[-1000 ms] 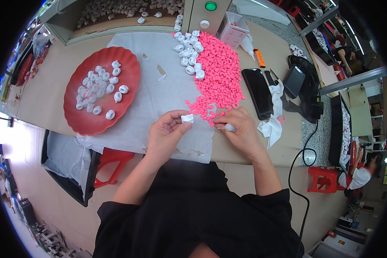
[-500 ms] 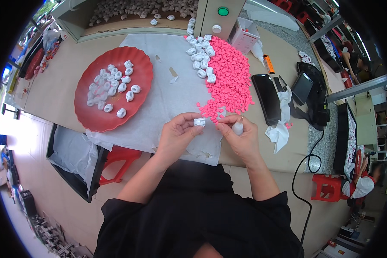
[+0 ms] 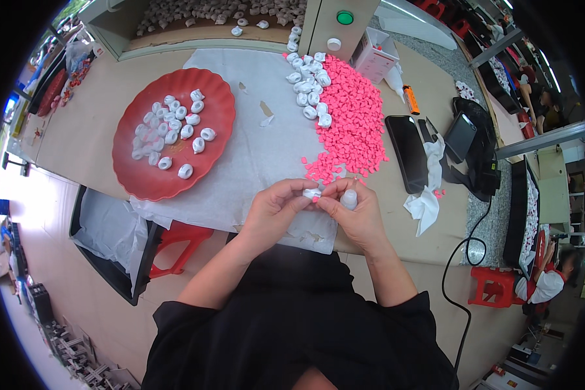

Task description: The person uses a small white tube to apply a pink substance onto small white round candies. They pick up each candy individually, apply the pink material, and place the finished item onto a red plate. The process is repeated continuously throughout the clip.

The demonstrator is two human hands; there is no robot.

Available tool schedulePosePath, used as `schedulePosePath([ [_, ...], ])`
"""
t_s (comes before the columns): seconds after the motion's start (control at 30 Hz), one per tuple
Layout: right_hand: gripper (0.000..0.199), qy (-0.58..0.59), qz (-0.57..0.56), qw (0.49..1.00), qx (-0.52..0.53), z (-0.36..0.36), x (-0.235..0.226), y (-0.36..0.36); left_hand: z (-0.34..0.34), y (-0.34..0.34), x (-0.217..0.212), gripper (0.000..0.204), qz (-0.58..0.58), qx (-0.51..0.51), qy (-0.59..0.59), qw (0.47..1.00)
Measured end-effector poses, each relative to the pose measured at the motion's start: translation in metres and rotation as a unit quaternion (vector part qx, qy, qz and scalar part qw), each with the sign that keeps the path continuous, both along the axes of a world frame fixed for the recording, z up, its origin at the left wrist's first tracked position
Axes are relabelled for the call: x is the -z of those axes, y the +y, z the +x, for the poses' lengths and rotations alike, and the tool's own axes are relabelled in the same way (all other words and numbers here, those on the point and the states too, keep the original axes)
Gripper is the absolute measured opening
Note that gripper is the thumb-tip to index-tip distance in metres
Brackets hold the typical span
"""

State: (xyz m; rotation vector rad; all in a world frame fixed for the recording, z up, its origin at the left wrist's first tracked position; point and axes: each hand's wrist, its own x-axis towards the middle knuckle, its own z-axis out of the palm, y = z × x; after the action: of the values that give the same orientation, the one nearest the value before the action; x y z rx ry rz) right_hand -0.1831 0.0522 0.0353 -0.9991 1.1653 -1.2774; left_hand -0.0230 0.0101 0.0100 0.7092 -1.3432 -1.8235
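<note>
My left hand (image 3: 270, 213) pinches a small white rounded piece (image 3: 311, 193) between thumb and fingertips. At its lower right side, my right hand (image 3: 363, 222) has thumb and finger closed on a tiny pink piece (image 3: 315, 199), which appears to touch the white one. A small white squeeze bottle (image 3: 349, 199) is also tucked in the right hand's fingers. Just beyond both hands spreads a large heap of pink pieces (image 3: 352, 123). White pieces (image 3: 309, 86) lie along the heap's left edge. More white pieces (image 3: 207, 134) sit on a scalloped red plate (image 3: 125, 172) to the left.
White paper (image 3: 257, 149) covers the table's middle. To the right are a black phone (image 3: 406, 153), an orange lighter (image 3: 411, 99), crumpled tissue (image 3: 422, 209) and a cable (image 3: 465, 244). A cabinet with a green button (image 3: 345, 17) stands behind. A black tray (image 3: 148, 263) is at lower left.
My hands have come together: the right moved left, bringing the pink piece against the white piece. The left moved slightly right and nearer to me, turning the white piece.
</note>
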Motion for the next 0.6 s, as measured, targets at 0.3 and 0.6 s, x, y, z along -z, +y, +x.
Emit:
schedulePosePath([
  [0.3,0.012,0.041,-0.01,0.999,0.014,-0.001,0.007,0.002,0.0,0.001,-0.002,0.022,0.009,0.0,-0.003,1.0],
  [0.6,0.018,0.055,0.022,0.998,0.016,-0.001,0.005,0.0,0.001,0.0,0.0,0.022,-0.015,-0.012,-0.015,1.0],
])
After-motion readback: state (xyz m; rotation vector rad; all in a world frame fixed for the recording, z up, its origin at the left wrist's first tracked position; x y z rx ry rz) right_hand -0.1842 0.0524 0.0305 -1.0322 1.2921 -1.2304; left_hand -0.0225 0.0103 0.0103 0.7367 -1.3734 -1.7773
